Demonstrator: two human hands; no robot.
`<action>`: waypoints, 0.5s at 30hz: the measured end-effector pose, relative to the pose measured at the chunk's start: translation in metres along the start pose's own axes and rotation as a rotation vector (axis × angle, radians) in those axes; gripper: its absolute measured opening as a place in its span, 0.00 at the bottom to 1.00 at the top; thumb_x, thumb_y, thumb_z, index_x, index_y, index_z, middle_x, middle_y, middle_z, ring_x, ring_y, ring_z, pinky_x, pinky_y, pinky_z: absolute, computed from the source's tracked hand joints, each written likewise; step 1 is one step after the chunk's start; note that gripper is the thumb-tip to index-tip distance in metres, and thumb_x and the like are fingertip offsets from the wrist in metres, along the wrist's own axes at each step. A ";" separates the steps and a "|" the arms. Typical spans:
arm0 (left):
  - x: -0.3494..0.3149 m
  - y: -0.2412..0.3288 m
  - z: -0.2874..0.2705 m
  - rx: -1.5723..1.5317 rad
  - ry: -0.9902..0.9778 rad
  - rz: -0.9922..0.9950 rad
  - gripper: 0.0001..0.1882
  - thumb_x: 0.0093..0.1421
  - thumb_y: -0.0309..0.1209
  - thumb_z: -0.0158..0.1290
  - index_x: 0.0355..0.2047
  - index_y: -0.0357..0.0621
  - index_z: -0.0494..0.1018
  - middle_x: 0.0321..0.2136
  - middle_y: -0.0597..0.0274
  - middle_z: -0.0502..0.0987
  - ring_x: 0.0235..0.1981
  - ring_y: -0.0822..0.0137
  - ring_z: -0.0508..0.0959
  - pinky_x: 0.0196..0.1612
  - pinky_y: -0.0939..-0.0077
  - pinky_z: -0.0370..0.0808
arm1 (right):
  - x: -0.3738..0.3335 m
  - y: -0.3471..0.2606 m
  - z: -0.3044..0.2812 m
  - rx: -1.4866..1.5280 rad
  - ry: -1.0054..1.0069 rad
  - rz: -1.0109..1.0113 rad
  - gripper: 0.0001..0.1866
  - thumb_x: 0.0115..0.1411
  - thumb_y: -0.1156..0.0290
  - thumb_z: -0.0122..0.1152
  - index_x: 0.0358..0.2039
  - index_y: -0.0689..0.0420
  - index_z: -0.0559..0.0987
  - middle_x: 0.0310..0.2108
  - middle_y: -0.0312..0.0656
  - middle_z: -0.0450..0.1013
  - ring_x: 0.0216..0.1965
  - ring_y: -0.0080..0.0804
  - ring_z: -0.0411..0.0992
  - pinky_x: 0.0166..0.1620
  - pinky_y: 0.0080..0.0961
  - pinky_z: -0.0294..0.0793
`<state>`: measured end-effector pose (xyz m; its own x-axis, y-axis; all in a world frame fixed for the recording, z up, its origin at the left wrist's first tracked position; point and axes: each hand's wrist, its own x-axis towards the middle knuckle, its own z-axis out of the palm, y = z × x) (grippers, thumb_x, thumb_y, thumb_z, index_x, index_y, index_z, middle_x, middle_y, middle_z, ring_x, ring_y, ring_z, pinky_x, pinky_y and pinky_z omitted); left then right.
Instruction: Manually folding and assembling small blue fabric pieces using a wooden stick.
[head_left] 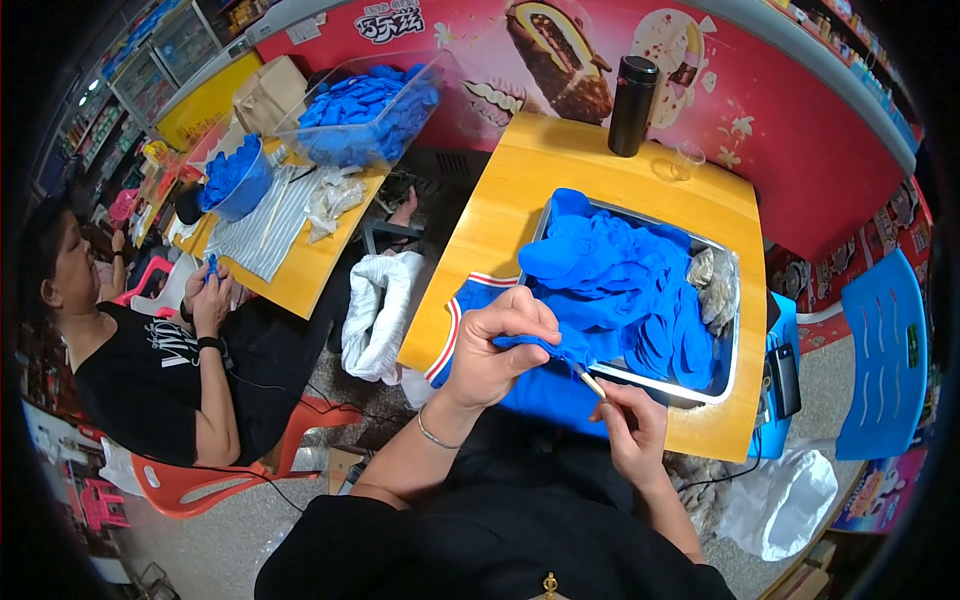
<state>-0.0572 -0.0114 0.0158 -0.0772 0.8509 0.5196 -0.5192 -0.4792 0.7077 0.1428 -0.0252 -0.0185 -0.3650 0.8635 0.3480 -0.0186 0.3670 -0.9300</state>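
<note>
Above the table's near edge, my left hand (pixel 490 350) pinches a small blue fabric piece (pixel 527 343) between thumb and fingers. My right hand (pixel 634 425) grips a thin pale stick-like tool (pixel 592 384), its tip meeting the frayed end of the blue piece. What the tip is like is too small to tell. Just beyond my hands, a metal tray (pixel 736 350) holds a heap of flat, rounded blue fabric pieces (pixel 610 255). A clear bag (pixel 712 285) with greyish contents lies at the tray's right side. Blue cloth with red-and-white trim (pixel 452 335) lies beside my left hand.
A black flask (pixel 633 105) and a clear cup (pixel 688 160) stand at the table's back. A blue chair (pixel 885 360) is at right. On the left, a seated co-worker (pixel 150 350) handles a blue piece near a bin (pixel 425 95) and a bucket (pixel 255 195). A white sack (pixel 375 340) stands between the tables.
</note>
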 end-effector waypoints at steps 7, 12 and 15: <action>-0.001 0.001 -0.001 -0.001 -0.015 -0.057 0.08 0.48 0.27 0.60 0.29 0.37 0.77 0.24 0.64 0.68 0.30 0.71 0.69 0.36 0.79 0.67 | 0.005 -0.005 -0.001 -0.099 -0.015 -0.064 0.14 0.51 0.84 0.54 0.40 0.60 0.76 0.24 0.43 0.74 0.22 0.25 0.72 0.23 0.14 0.65; -0.001 0.000 -0.001 -0.008 -0.023 -0.070 0.08 0.48 0.27 0.60 0.29 0.37 0.77 0.24 0.64 0.69 0.30 0.71 0.70 0.36 0.79 0.68 | 0.006 -0.004 0.000 -0.059 -0.013 -0.063 0.15 0.51 0.84 0.54 0.40 0.60 0.76 0.24 0.43 0.74 0.22 0.25 0.72 0.24 0.15 0.66; -0.001 0.001 -0.002 0.015 -0.012 -0.076 0.08 0.48 0.27 0.60 0.29 0.38 0.77 0.24 0.64 0.70 0.31 0.71 0.70 0.36 0.79 0.68 | 0.009 -0.009 -0.001 -0.098 -0.020 -0.059 0.15 0.51 0.85 0.54 0.40 0.60 0.76 0.24 0.43 0.74 0.22 0.25 0.71 0.24 0.15 0.66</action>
<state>-0.0593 -0.0124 0.0151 -0.0275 0.8824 0.4697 -0.5101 -0.4165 0.7525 0.1407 -0.0201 -0.0064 -0.3842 0.8328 0.3985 0.0498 0.4497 -0.8918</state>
